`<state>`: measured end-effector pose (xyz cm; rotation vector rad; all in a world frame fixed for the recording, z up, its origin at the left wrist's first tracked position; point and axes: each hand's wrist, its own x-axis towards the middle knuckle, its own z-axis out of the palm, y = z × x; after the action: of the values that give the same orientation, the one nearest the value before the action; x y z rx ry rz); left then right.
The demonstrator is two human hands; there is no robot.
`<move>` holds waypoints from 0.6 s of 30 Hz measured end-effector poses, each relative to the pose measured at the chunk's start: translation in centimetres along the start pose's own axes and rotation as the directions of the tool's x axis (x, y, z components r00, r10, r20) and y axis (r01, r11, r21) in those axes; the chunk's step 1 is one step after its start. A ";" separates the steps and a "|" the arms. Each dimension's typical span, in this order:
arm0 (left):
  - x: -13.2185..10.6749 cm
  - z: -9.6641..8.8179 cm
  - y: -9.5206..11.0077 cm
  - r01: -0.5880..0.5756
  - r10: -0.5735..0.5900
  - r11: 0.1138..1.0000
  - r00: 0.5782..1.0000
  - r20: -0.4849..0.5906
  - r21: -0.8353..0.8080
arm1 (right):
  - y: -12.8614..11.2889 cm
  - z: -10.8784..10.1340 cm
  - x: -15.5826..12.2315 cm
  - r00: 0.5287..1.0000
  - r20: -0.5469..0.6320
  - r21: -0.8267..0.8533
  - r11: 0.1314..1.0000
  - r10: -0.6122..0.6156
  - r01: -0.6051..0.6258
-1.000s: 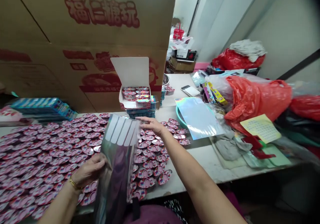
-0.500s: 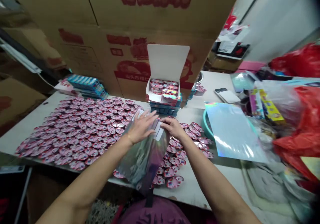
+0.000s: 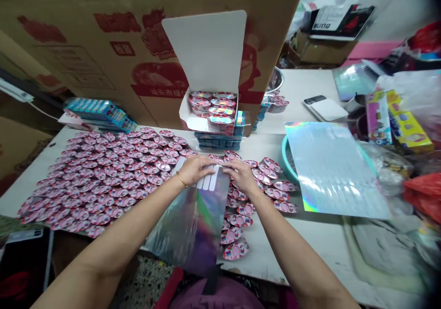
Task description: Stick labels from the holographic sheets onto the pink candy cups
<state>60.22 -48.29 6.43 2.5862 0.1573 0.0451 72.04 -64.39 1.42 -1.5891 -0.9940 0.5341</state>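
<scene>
A shiny rainbow-silver sheet (image 3: 193,226) with white rounded strips near its top edge lies slanting toward me; it looks like a sticker sheet. My left hand (image 3: 197,170) is closed at its top edge, with a thin bracelet on the wrist. Meeting it at the top right corner, my right hand (image 3: 241,175) pinches with its fingertips. Whether a single strip is between those fingers is too small to tell. Pink and red oval packs (image 3: 103,180) stand in rows left of the sheet. More oval packs (image 3: 236,250) lie along its right side.
Ahead, an open white-lidded box (image 3: 206,47) of oval packs sits on blue packs before a large carton (image 3: 148,79). At right, another shiny sheet (image 3: 337,175) covers a turquoise basin (image 3: 286,159). Blue boxes (image 3: 99,114) stand at back left; a phone (image 3: 315,100) lies at right.
My left hand has gone from spread fingers over the sheet to closed fingers beside my right hand. The sheet lies flatter, showing more strips, and the view has tilted down and shifted.
</scene>
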 end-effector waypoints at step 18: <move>3.1 3.2 0.3 0.092 -0.087 0.995 0.988 0.130 -0.030 | 1.8 1.4 -2.1 0.952 -0.058 -0.762 0.630 -0.300 0.152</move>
<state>63.55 -49.83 3.84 2.5335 0.2229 -0.1494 70.38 -65.36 -1.01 -2.1425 -1.3490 -0.2695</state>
